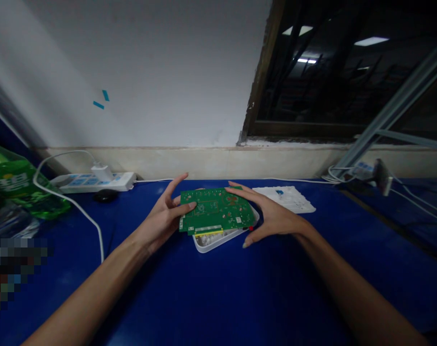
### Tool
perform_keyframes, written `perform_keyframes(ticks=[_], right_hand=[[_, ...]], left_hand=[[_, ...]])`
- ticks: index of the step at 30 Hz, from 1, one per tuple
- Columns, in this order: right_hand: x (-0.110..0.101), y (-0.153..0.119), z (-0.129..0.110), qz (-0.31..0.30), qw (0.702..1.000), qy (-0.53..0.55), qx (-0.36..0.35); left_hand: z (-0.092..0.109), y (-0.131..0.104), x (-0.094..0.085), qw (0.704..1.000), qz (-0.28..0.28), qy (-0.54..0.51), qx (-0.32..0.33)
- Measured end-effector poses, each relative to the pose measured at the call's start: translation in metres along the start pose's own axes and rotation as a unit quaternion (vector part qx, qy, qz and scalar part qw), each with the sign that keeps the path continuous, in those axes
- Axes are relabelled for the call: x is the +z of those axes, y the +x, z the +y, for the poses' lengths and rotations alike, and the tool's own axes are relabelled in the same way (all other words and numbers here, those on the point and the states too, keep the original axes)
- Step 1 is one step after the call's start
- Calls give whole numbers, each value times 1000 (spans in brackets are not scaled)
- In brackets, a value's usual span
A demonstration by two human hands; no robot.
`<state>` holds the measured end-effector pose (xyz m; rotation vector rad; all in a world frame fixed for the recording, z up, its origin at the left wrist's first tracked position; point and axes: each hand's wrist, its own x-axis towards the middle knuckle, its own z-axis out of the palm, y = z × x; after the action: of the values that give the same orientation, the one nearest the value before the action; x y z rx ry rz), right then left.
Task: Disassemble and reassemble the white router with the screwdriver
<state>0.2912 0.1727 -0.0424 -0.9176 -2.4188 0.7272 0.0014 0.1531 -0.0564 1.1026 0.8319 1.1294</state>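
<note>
A green circuit board (218,209) with a yellow strip along its near edge is held tilted above a white plastic casing (206,247). My left hand (168,211) grips the board's left side, thumb on its upper face and the index finger stretched away. On the right, my right hand (272,216) is spread around the board's right end, its fingers touching the far edge and its thumb apart near the casing. A small red part (251,228) shows under the board's right corner. The board hides most of the casing's inside.
A white plastic cover (290,199) lies behind my right hand. At the back left are a power strip (95,181) with a plugged-in charger, a dark mouse-like object (106,195) and a green bag (19,185). A white cable (95,228) crosses the blue table (218,298). Metal bars (394,105) slant at right.
</note>
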Motion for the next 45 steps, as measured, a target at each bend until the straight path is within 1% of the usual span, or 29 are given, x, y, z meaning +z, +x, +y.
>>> perform_keyframes(ticks=[2, 4, 7, 9, 12, 17, 22, 24, 27, 30, 32, 34, 36, 37, 39, 40, 41, 42, 43, 45], right_hand=[[1, -1, 1, 4, 1000, 9, 7], [4, 0, 2, 29, 999, 29, 5], [7, 2, 3, 59, 997, 47, -6], [9, 4, 5, 66, 997, 41, -16], [10, 4, 8, 65, 997, 27, -20], [9, 5, 10, 81, 995, -42, -35], [7, 5, 8, 90, 991, -77, -56], [8, 6, 7, 96, 991, -76, -62], [10, 6, 7, 106, 992, -38, -63], [14, 7, 9, 116, 992, 17, -36], [16, 8, 12, 128, 988, 83, -19], [17, 9, 15, 142, 976, 167, -1], [18, 11, 18, 146, 958, 247, 29], [18, 12, 19, 147, 948, 279, 48], [18, 13, 19, 150, 927, 331, 91], [18, 14, 19, 153, 917, 352, 110], [18, 15, 18, 156, 907, 370, 125], [18, 16, 17, 161, 898, 385, 137], [18, 16, 16, 167, 891, 398, 144], [18, 17, 13, 176, 877, 420, 152]], left_hand=[[-1, 0, 1, 1000, -9, 2, 17], [-3, 0, 2, 1000, -10, -9, 28], [-4, 0, 4, 999, -11, -35, 35], [-4, -1, 5, 998, -16, -47, 34], [-3, -2, 5, 997, -23, -58, 32], [-4, -2, 4, 997, -25, -66, 29], [-4, -1, 4, 998, -15, -64, 20], [-2, -1, 4, 997, -7, -70, 13], [2, -3, 6, 997, 10, -82, 12], [6, -3, 8, 993, 11, -115, 8], [4, -1, 8, 990, -3, -143, 2], [-1, 3, 5, 989, -6, -146, 7], [-7, 7, 1, 993, 23, -112, 34], [-10, 9, -1, 994, 50, -76, 58], [-15, 9, -5, 986, 110, 53, 111], [-17, 9, -6, 973, 128, 141, 131], [-19, 7, -7, 952, 133, 236, 143], [-20, 5, -7, 925, 123, 327, 151], [-21, 3, -6, 894, 102, 406, 157], [-23, -1, -5, 841, 45, 513, 167]])
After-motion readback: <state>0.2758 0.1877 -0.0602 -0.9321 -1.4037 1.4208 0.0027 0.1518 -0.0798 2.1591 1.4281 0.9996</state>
